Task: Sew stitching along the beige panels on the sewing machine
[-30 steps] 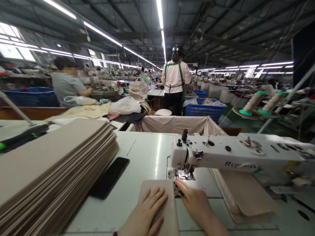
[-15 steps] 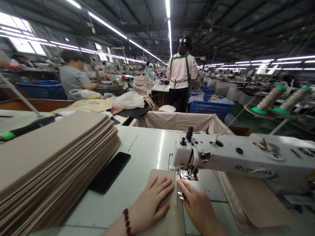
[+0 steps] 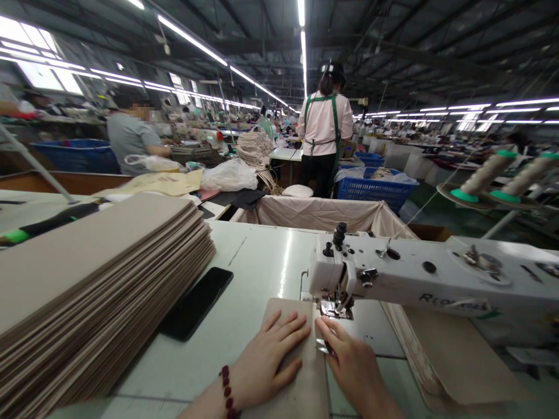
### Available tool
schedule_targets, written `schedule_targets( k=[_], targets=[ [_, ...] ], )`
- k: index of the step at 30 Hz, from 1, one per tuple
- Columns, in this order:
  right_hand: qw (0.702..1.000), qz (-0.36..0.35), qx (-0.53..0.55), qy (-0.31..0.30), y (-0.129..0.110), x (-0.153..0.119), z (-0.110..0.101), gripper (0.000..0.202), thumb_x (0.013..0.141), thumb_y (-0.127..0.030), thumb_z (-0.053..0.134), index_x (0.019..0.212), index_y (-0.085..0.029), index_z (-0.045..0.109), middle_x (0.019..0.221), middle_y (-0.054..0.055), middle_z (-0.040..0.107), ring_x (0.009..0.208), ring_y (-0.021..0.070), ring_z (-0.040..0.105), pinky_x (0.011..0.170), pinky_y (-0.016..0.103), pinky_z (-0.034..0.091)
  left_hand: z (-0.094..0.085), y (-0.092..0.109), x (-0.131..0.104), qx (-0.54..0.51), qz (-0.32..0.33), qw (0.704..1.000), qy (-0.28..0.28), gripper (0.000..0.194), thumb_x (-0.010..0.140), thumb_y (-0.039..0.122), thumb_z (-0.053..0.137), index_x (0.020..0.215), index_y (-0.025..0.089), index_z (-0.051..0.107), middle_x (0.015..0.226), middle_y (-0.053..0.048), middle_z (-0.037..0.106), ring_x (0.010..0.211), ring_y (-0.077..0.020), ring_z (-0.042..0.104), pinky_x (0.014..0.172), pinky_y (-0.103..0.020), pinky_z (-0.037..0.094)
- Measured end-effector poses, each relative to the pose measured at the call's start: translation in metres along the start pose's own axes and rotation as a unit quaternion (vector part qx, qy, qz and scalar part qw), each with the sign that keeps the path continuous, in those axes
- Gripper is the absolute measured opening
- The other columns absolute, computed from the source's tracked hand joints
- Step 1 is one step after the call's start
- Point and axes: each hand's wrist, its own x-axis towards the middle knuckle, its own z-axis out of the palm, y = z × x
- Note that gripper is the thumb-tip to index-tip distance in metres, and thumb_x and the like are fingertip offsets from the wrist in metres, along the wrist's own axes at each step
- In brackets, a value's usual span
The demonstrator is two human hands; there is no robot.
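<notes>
A beige panel (image 3: 279,307) lies on the pale green table, its right edge beside the presser foot of a white sewing machine (image 3: 379,265). My left hand (image 3: 273,364) rests flat on the panel with its fingers spread. Just below the presser foot, my right hand (image 3: 349,355) has its fingers curled round small metal snips (image 3: 323,346), whose blades point left; its fingertips touch the panel's right edge.
A tall stack of beige panels (image 3: 109,279) fills the left side, with a black phone (image 3: 198,302) beside it. More beige pieces (image 3: 458,355) lie under the machine arm. Behind the table are a cloth-lined bin (image 3: 314,214), a blue basket (image 3: 375,189) and a person (image 3: 323,125).
Both hands keep nearly the same place on the panel. The view has shifted very slightly.
</notes>
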Motion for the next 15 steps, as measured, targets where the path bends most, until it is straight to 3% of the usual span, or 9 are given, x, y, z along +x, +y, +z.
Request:
schedule_targets(
  k=[6, 10, 15],
  targets=[
    [1.0, 0.002, 0.004, 0.004, -0.0001, 0.0007, 0.0002, 0.069, 0.078, -0.002, 0.048, 0.139, -0.035, 0.043, 0.137, -0.001, 0.054, 0.104, 0.0198, 0.064, 0.085, 0.031, 0.054, 0.0, -0.0024, -0.0002, 0.005, -0.016, 1.0, 0.016, 0.054, 0.092, 0.023, 0.05, 0.144, 0.035, 0.038, 0.149, 0.0, 0.041, 0.139, -0.0265, 0.032, 0.115, -0.059, 0.001],
    [1.0, 0.015, -0.004, 0.006, -0.0012, 0.0008, 0.0001, 0.069, 0.08, -0.004, 0.048, 0.14, -0.036, 0.041, 0.135, -0.001, 0.055, 0.094, 0.0192, 0.067, 0.076, 0.03, 0.056, 0.0024, -0.005, -0.0014, 0.015, -0.046, 0.998, 0.034, 0.048, 0.094, 0.019, 0.046, 0.139, 0.035, 0.044, 0.147, 0.001, 0.044, 0.139, -0.0268, 0.032, 0.114, -0.062, 0.003],
    [1.0, 0.004, 0.002, 0.021, 0.0027, -0.0008, 0.0052, 0.072, 0.077, -0.003, 0.05, 0.14, -0.037, 0.041, 0.136, -0.002, 0.054, 0.095, 0.0195, 0.067, 0.08, 0.031, 0.056, 0.0048, -0.0062, -0.0023, 0.017, -0.064, 0.997, 0.045, 0.047, 0.094, 0.018, 0.046, 0.138, 0.035, 0.045, 0.147, 0.0, 0.044, 0.139, -0.0271, 0.031, 0.113, -0.063, 0.005]
  ],
)
